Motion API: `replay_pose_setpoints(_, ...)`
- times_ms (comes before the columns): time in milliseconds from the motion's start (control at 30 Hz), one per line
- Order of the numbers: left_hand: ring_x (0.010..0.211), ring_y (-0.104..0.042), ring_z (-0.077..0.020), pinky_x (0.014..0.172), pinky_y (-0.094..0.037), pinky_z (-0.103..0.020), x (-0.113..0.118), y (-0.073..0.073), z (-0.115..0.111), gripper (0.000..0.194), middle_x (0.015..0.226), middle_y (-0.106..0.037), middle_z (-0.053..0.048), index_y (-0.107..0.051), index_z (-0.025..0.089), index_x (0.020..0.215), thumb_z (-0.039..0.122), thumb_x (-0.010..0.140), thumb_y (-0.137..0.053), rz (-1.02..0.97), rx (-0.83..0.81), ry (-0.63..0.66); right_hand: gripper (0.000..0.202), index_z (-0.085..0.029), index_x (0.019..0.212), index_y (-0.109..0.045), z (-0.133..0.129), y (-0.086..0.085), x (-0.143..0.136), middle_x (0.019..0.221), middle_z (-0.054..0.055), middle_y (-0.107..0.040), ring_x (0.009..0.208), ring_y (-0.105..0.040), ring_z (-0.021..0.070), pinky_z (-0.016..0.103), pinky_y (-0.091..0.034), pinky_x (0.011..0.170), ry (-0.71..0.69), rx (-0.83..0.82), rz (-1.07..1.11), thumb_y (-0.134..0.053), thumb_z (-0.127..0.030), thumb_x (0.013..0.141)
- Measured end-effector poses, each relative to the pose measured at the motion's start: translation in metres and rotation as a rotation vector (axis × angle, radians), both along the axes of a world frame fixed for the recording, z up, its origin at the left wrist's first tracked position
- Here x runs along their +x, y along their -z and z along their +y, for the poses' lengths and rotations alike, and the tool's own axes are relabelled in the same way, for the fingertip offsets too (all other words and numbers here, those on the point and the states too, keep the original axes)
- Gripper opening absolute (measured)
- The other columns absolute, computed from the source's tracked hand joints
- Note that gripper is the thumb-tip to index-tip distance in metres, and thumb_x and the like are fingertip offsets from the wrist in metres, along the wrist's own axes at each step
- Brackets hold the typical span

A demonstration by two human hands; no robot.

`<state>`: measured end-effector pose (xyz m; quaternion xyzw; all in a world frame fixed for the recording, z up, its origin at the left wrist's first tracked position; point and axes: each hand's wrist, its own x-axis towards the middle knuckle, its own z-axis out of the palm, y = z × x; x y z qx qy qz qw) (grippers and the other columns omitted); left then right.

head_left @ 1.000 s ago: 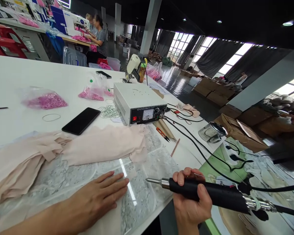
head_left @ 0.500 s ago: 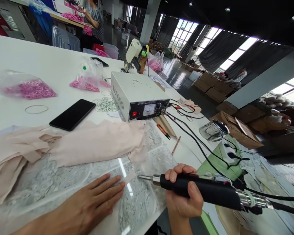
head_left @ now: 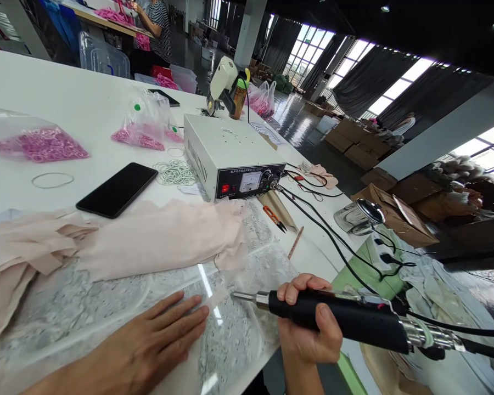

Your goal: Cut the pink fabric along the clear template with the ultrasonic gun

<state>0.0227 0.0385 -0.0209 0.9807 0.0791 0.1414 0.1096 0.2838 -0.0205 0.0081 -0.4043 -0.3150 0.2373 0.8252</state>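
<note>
My left hand point(head_left: 160, 332) lies flat, fingers stretched out, on a thin pale strip of fabric point(head_left: 217, 297) over the marble-patterned sheet point(head_left: 234, 340). The strip's end sticks out past my fingertips. Wrapped around the black barrel of a handheld ultrasonic cutter point(head_left: 346, 323) is my right hand point(head_left: 308, 323). Its metal tip points left, close to the strip's end; whether they touch I cannot tell. Beyond my hands a pale pink fabric piece point(head_left: 160, 238) lies spread out, with a heap of similar fabric point(head_left: 20, 258) at the left.
A white control box point(head_left: 234, 151) stands behind the fabric, cables running right. Around it are a black phone point(head_left: 117, 189), rubber bands point(head_left: 175, 173), orange thread snips point(head_left: 274, 218), bags of pink pieces point(head_left: 45, 144) and a glass jar point(head_left: 356, 216). A person in stripes point(head_left: 158, 30) sits at another table.
The camera view has shifted slightly, so the background sits a little higher and further left. Both hands and the cutter keep nearly the same position.
</note>
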Motion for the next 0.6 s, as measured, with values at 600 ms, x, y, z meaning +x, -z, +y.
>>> replay_pose_setpoints(600, 0.147, -0.036, -0.0209, 0.121, -0.026, -0.040, 0.0006, -0.0021, -0.0001, 0.067, 0.154, -0.047, -0.004, -0.035, 0.019, 0.155, 0.001, 0.092, -0.043, -0.050, -0.073, 0.004, 0.016, -0.023, 0.087, -0.065, 0.0018, -0.0028, -0.0026, 0.075, -0.001, -0.054, 0.050, -0.055, 0.0123, 0.030, -0.052, 0.049, -0.018, -0.020, -0.066, -0.059, -0.036, 0.080)
